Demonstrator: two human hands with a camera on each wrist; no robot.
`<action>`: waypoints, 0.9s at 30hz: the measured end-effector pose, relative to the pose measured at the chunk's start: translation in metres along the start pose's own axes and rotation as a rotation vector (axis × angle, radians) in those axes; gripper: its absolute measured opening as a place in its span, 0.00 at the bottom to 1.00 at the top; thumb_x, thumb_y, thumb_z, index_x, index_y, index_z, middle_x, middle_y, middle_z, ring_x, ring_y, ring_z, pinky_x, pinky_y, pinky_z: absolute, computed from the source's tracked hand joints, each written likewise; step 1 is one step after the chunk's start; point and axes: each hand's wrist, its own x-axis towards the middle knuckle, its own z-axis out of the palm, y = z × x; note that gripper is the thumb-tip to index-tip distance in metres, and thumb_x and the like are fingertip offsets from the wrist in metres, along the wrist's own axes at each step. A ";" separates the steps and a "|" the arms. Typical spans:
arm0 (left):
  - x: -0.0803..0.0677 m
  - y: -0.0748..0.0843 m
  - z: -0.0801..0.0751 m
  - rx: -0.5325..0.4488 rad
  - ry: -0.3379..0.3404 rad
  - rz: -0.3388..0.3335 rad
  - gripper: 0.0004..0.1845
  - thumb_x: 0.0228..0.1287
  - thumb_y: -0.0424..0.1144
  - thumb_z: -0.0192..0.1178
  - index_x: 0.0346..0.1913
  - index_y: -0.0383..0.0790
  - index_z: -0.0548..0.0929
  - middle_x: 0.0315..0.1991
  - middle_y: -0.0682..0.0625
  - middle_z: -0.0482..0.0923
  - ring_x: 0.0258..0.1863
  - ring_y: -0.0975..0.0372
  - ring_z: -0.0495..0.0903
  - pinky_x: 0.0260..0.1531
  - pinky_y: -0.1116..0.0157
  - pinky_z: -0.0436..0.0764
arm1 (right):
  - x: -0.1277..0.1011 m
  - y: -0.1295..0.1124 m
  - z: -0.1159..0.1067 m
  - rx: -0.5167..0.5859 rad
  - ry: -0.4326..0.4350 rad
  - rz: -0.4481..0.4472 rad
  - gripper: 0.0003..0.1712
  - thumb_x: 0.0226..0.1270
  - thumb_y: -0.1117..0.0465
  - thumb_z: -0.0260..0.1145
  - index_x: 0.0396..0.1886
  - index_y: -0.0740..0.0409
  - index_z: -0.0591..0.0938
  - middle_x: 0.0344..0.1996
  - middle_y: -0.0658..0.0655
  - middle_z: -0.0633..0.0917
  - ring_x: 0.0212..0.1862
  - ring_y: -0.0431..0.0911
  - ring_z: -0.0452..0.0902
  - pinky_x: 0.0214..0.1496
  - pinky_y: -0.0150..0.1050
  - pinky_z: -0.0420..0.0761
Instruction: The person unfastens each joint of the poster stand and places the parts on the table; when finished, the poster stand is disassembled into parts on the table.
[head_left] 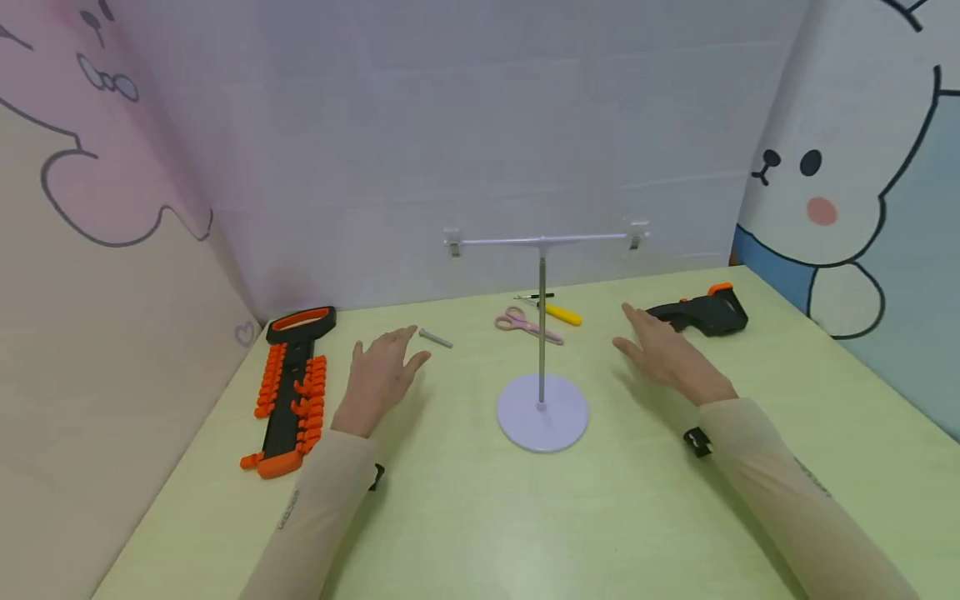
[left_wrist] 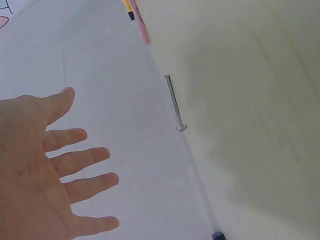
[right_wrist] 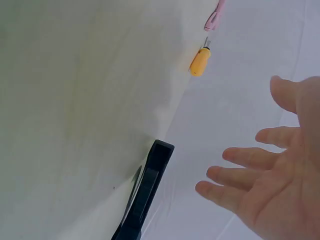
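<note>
My left hand (head_left: pixel 381 375) hovers above the table with its fingers spread, holding nothing. Just beyond its fingertips lies a long silver bolt (head_left: pixel 436 338); in the left wrist view the bolt (left_wrist: pixel 174 102) is apart from the fingers. My right hand (head_left: pixel 671 354), also empty and with fingers extended, is over the right side. Nearest to it is a black handle-shaped tool (head_left: pixel 708 317) with an orange end, its near part covered by the hand. The right wrist view shows a gap between this black tool (right_wrist: pixel 145 195) and the fingers.
Between the hands stands a white T-shaped stand (head_left: pixel 542 333) with a round base and two clips. Behind its pole lie pink scissors (head_left: pixel 512 320), a yellow-handled tool (head_left: pixel 564 315) and a thin black tool (head_left: pixel 545 295). A black rack with orange clips (head_left: pixel 288 392) lies left.
</note>
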 end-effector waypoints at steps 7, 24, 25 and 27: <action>-0.003 0.004 -0.020 -0.012 0.198 0.076 0.29 0.63 0.50 0.62 0.61 0.36 0.75 0.56 0.38 0.76 0.54 0.44 0.74 0.53 0.39 0.66 | -0.004 -0.013 -0.007 0.001 0.119 -0.028 0.40 0.75 0.46 0.48 0.75 0.63 0.48 0.64 0.74 0.64 0.64 0.65 0.61 0.63 0.60 0.61; -0.007 0.018 -0.084 -0.239 0.659 0.342 0.19 0.53 0.41 0.72 0.45 0.35 0.82 0.44 0.40 0.77 0.45 0.45 0.74 0.46 0.46 0.70 | -0.020 -0.031 -0.013 0.135 0.247 -0.135 0.35 0.73 0.49 0.54 0.69 0.66 0.58 0.60 0.69 0.64 0.54 0.62 0.70 0.54 0.58 0.71; -0.007 0.020 -0.090 -0.251 0.672 0.358 0.18 0.53 0.40 0.72 0.45 0.35 0.82 0.44 0.41 0.77 0.45 0.46 0.74 0.46 0.46 0.70 | -0.022 -0.033 -0.014 0.143 0.250 -0.139 0.35 0.73 0.49 0.54 0.69 0.66 0.58 0.60 0.69 0.64 0.54 0.62 0.70 0.54 0.58 0.71; -0.007 0.026 -0.100 -0.268 0.693 0.389 0.17 0.53 0.38 0.72 0.44 0.35 0.83 0.44 0.41 0.77 0.45 0.46 0.74 0.45 0.47 0.70 | -0.024 -0.037 -0.014 0.157 0.258 -0.149 0.34 0.73 0.50 0.54 0.68 0.67 0.59 0.59 0.69 0.65 0.55 0.62 0.70 0.54 0.58 0.71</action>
